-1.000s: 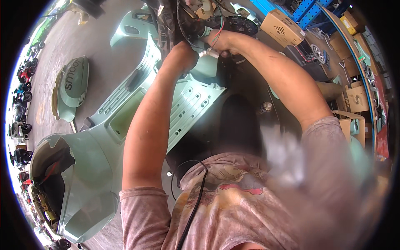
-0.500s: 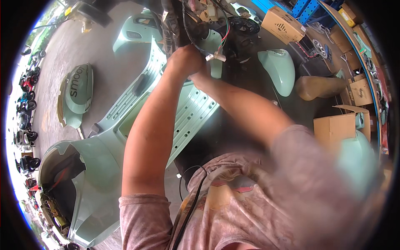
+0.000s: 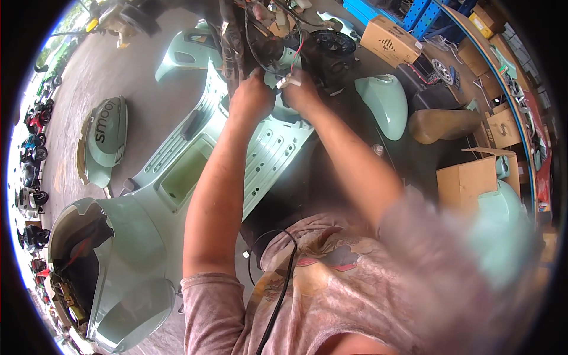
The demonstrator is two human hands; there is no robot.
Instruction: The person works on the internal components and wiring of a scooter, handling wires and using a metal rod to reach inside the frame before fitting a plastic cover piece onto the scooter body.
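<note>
Both my hands reach to the top middle, beside the dark frame tubes and wiring of a scooter. My left hand [image 3: 253, 97] is closed just right of the thick dark tube [image 3: 229, 44]; what its fingers grip is hidden. My right hand [image 3: 300, 94] is closed too, with a white plug connector [image 3: 288, 81] on red and green wires lying against its fingers. What it holds cannot be made out. A small mint-green part [image 3: 289, 58] shows behind the wires. Below my hands lies the large mint-green scooter body panel [image 3: 133, 228] with its slotted footboard [image 3: 269, 157].
A lettered mint-green cover [image 3: 106, 139] lies on the floor at left. To the right are a mint-green fender [image 3: 384, 106], a brown seat-like piece [image 3: 444, 124], an open cardboard box [image 3: 467, 183] and a closed carton [image 3: 390, 41]. A blue-edged shelf [image 3: 509, 83] runs along the right.
My hands were together; now they are apart, the right one further right, beside the connector. The surroundings have shifted slightly left in the picture.
</note>
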